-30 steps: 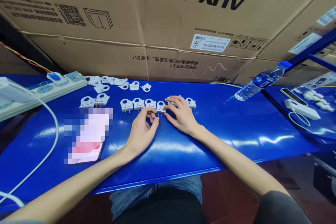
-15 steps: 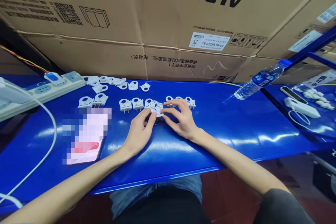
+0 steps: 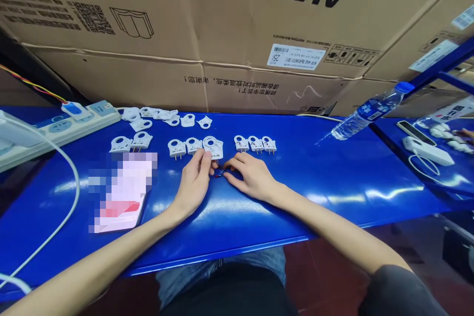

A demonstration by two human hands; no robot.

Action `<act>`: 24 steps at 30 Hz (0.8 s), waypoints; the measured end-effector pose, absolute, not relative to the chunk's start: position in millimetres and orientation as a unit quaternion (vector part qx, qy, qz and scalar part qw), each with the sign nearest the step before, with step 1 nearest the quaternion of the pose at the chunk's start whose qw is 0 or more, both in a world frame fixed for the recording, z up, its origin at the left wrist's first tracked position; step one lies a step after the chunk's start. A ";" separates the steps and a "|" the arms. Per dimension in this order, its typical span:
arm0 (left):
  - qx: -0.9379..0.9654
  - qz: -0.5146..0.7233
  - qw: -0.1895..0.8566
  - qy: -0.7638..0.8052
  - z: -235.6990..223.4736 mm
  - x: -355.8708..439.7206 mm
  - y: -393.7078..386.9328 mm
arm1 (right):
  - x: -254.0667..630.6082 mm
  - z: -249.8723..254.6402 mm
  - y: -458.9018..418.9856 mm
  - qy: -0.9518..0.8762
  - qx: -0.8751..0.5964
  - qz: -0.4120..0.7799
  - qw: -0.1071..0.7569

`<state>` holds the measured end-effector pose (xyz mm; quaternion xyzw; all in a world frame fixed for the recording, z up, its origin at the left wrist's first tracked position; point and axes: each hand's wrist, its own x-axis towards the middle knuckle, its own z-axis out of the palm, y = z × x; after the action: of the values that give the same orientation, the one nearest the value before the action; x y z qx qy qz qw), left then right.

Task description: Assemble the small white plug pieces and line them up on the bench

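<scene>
My left hand (image 3: 194, 177) is closed, its thumb and fingers pinching a white plug housing (image 3: 214, 148) with a round hole at its top. Thin dark and red wires (image 3: 221, 172) dangle beneath that housing. My right hand (image 3: 254, 175) has its fingertips drawn together at these wires, just right of the left fingers. Behind the held piece stand two similar white plug housings (image 3: 177, 148) with metal pins down. Three more plug housings (image 3: 256, 143) form a row beyond my right hand.
More white housings lie in a back-left cluster (image 3: 157, 113). A phone (image 3: 126, 192) with a blurred screen rests left of my hands. Further left are a power strip (image 3: 59, 128) and white cable. A water bottle (image 3: 370, 112) leans at right. A large cardboard box (image 3: 166, 74) walls the back.
The held housing has shifted slightly left and up in my left hand. My right fingers have left the housing's side and come down to the wires below it.
</scene>
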<state>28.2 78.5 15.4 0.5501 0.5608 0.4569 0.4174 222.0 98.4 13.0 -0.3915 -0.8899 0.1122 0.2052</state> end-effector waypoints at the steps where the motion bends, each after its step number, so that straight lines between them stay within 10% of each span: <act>1: 0.549 0.452 0.423 0.562 15.4 28.0 78.2 | 222.7 13.2 98.8 -0.891 -0.388 0.114 0.206; 24: 0.563 0.423 0.460 0.541 17.5 31.4 74.8 | 227.4 23.6 95.9 -0.788 -0.362 0.224 0.445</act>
<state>31.4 74.8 17.5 0.5630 0.5409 0.4234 0.4595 227.4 95.9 23.6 -0.3624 -0.7876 0.2237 0.4452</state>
